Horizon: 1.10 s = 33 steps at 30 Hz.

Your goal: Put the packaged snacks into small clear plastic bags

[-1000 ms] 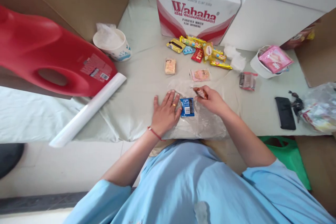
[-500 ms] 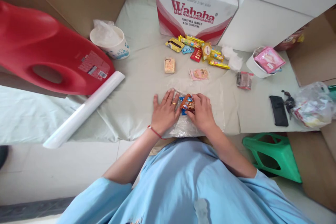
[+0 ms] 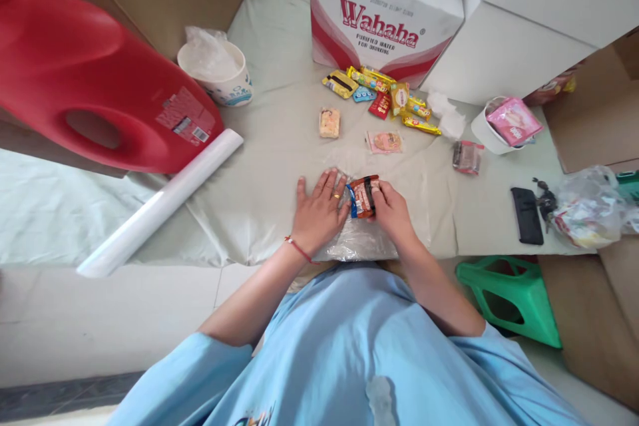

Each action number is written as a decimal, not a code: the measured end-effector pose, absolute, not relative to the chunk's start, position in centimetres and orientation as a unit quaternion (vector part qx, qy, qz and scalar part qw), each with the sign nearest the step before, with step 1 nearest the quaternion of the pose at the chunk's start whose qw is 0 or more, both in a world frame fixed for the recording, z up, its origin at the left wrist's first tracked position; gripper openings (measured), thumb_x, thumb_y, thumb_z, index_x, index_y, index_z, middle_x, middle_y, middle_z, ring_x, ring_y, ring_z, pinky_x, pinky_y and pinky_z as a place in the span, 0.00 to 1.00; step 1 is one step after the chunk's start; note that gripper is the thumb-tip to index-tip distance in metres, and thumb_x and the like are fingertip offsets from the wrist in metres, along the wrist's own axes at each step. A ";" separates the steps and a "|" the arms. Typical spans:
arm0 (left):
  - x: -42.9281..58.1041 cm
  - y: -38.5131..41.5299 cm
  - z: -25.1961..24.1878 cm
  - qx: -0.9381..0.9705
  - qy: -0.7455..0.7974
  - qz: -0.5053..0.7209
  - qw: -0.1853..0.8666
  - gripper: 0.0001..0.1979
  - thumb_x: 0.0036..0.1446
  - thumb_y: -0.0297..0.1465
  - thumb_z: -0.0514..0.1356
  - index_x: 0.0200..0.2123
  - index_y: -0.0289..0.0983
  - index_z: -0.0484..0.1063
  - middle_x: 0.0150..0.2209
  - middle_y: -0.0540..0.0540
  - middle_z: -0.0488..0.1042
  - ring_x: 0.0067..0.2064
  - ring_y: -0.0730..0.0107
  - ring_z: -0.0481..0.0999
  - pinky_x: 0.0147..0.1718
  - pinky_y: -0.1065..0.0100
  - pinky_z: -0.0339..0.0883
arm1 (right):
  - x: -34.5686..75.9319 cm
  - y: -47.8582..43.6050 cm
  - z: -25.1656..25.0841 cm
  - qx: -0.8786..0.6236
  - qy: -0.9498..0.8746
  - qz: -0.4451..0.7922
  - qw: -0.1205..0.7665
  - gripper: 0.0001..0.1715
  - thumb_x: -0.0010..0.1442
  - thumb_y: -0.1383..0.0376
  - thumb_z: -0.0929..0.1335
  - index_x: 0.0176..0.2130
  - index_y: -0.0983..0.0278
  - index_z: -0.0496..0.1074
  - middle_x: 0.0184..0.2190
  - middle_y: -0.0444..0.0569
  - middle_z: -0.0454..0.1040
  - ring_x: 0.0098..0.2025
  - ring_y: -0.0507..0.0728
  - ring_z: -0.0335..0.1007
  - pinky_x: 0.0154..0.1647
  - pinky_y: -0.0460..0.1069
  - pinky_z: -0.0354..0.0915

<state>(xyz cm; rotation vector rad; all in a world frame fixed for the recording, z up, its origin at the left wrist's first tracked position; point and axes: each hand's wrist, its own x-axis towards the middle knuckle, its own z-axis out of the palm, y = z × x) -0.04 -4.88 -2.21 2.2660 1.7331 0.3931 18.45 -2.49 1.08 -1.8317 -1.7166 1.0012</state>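
My left hand (image 3: pixel 322 210) lies flat with fingers spread on a sheet of clear plastic film (image 3: pixel 349 243) at the table's front edge. Its thumb side is close to a small blue packet (image 3: pixel 353 203), mostly covered. My right hand (image 3: pixel 392 210) pinches the right end of a brown cookie packet (image 3: pixel 364 196), whose back with fine print faces up. The brown packet overlaps the blue one. Behind the hands lie a wrapped pink biscuit (image 3: pixel 387 142) and a square snack in a clear wrapper (image 3: pixel 329 123).
Several small snacks (image 3: pixel 399 98) lie before a Wahaba-type water carton (image 3: pixel 384 20). Left are a red jug (image 3: pixel 120 80), a white film roll (image 3: pixel 164 203) and a paper cup (image 3: pixel 229 83). Right are a white cup (image 3: pixel 489 133), a black case (image 3: pixel 526 216) and a green stool (image 3: pixel 519 299).
My right hand has turned the brown packet over, from its cookie-picture face to its printed back, and moved slightly right. My left hand stays flat on the film.
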 end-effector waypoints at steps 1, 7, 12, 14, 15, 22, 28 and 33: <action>0.0 -4.9 -2.2 0.780 0.597 0.135 0.131 0.32 0.75 0.42 0.45 0.76 0.38 0.56 0.78 0.37 0.53 0.78 0.50 0.53 0.74 0.31 0.30 | 18.0 -2.7 1.0 -0.676 -0.635 0.318 0.196 0.25 0.73 0.55 0.58 0.57 0.62 0.73 0.50 0.56 0.78 0.48 0.63 0.77 0.50 0.57 0.73; 0.0 -4.9 -2.2 0.779 0.598 0.133 0.136 0.32 0.74 0.42 0.46 0.76 0.39 0.56 0.78 0.36 0.52 0.78 0.50 0.53 0.74 0.32 0.29 | 17.1 -3.8 1.1 -0.694 -0.695 0.131 0.133 0.35 0.72 0.46 0.62 0.66 0.67 0.68 0.56 0.66 0.71 0.56 0.73 0.69 0.55 0.65 0.69; -0.1 -4.9 -2.4 0.781 0.595 0.130 0.137 0.32 0.74 0.40 0.45 0.77 0.39 0.55 0.78 0.36 0.51 0.79 0.49 0.52 0.74 0.31 0.27 | 15.9 -3.5 1.3 -0.680 -0.722 0.103 0.077 0.43 0.67 0.45 0.69 0.68 0.68 0.64 0.54 0.69 0.74 0.55 0.75 0.67 0.53 0.66 0.68; -0.2 -4.9 -2.5 0.782 0.594 0.129 0.136 0.31 0.75 0.39 0.43 0.77 0.39 0.55 0.78 0.37 0.51 0.79 0.50 0.52 0.74 0.31 0.27 | 15.9 -3.2 1.5 -0.675 -0.727 0.121 0.028 0.38 0.66 0.50 0.71 0.66 0.67 0.65 0.53 0.67 0.76 0.55 0.74 0.68 0.52 0.65 0.68; -0.2 -4.9 -2.5 0.783 0.593 0.129 0.135 0.31 0.75 0.39 0.42 0.77 0.38 0.54 0.78 0.37 0.51 0.79 0.51 0.51 0.74 0.31 0.28 | 16.0 -3.0 1.7 -0.670 -0.731 0.128 0.010 0.34 0.66 0.53 0.71 0.64 0.66 0.66 0.52 0.66 0.76 0.55 0.73 0.69 0.52 0.64 0.68; 0.0 -4.9 -2.3 0.779 0.600 0.123 0.136 0.32 0.76 0.41 0.41 0.77 0.38 0.52 0.79 0.38 0.49 0.79 0.53 0.50 0.74 0.33 0.25 | 19.6 -2.3 3.1 -0.628 -0.769 0.111 -0.040 0.30 0.62 0.63 0.71 0.61 0.65 0.68 0.54 0.63 0.75 0.55 0.73 0.67 0.52 0.62 0.66; 0.1 -4.9 -2.4 0.777 0.602 0.120 0.138 0.32 0.76 0.42 0.42 0.77 0.39 0.53 0.79 0.39 0.50 0.79 0.52 0.50 0.74 0.33 0.25 | 22.3 -0.6 4.2 -0.492 -0.861 0.112 -0.067 0.37 0.60 0.66 0.72 0.67 0.67 0.65 0.58 0.63 0.74 0.58 0.72 0.64 0.58 0.63 0.61; 0.1 -4.8 -2.5 0.776 0.605 0.123 0.128 0.32 0.75 0.42 0.43 0.77 0.39 0.55 0.78 0.39 0.51 0.79 0.51 0.52 0.75 0.33 0.27 | 23.0 0.2 3.7 -0.430 -0.892 0.126 -0.051 0.38 0.63 0.64 0.73 0.68 0.66 0.64 0.65 0.63 0.70 0.63 0.72 0.62 0.61 0.62 0.60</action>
